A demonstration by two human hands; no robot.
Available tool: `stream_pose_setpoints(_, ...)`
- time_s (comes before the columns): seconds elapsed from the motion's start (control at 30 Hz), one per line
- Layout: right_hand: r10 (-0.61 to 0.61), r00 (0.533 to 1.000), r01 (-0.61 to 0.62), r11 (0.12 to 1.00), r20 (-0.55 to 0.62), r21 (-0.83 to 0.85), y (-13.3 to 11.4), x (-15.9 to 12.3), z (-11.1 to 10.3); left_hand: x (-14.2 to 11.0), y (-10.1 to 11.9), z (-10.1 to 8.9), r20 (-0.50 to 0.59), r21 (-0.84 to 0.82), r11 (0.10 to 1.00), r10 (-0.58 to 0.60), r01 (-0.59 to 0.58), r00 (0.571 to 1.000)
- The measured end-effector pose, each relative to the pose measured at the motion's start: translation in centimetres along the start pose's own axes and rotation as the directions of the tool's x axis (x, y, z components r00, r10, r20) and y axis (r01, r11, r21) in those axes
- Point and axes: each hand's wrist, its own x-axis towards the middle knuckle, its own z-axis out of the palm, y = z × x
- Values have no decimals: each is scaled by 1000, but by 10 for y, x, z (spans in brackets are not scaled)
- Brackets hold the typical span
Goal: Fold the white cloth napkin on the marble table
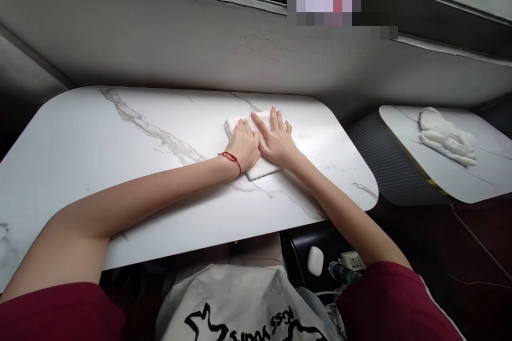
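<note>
On the right, a white table (490, 173) held a crumpled white cloth (448, 139). On the near side, a small white case (316, 261) sat on something black (299, 240), left of a see-through bottle (343, 273) and a socket (352, 260). A gray wall (180, 37) stood far back.

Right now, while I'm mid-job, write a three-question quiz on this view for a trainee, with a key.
1. True or false: the left hand and the right hand both rest on the folded white cloth.
2. Which wrist wears the thin red cord bracelet? A) left B) right C) neither
3. Fill the gap: the crumpled white cloth lies on the white marble-patterned table toward the ____ side of the picture.

Key: 1. True. 2. A. 3. Right.
</note>
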Motion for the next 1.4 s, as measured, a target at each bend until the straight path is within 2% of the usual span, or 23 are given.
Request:
stream_pose_setpoints(0.17, -78, 997, 78, 997, -1, 30, 3, 43, 6, 15, -24, -4, 12, -2, 997, -80, 80, 997)
stream_pose_setpoints(0.37, -134, 991, 134, 991, 6, 4, 0, 74, 11, 26, -44, -2, -11, 38, 992, -120, 120, 993)
stream_pose_setpoints(0.5, -134, 991, 134, 991, 3, -6, -1, 82, 12, 28, -50, 4, -35, 100, 987, -126, 129, 991)
stream_pose_setpoints(0.6, -137, 991, 137, 990, 9, -14, -3, 84, 11, 30, -51, 5, -32, 88, 985, -143, 145, 989)
stream_pose_setpoints(0.73, -69, 997, 69, 997, -21, -22, -12, 88, 11, 33, -56, 1, 3, 105, 983, -155, 154, 988)
stream_pose_setpoints(0.93, 46, 996, -47, 999, -77, -15, -36, 106, 17, 41, -79, -14, 81, 88, 977, -201, 194, 976)
stream_pose_setpoints(1.1, 97, 990, -95, 995, -100, 21, -50, 117, 20, 43, -97, -12, 54, 37, 980, -197, 196, 979)
stream_pose_setpoints(1.3, 12, 991, -12, 1000, -132, 3, -30, 122, 21, 49, -92, 5, -34, 61, 975, -214, 216, 976)
stream_pose_setpoints(1.4, -50, 990, 49, 999, -132, -14, -20, 123, 21, 52, -90, 11, -65, 16, 978, -207, 208, 976)
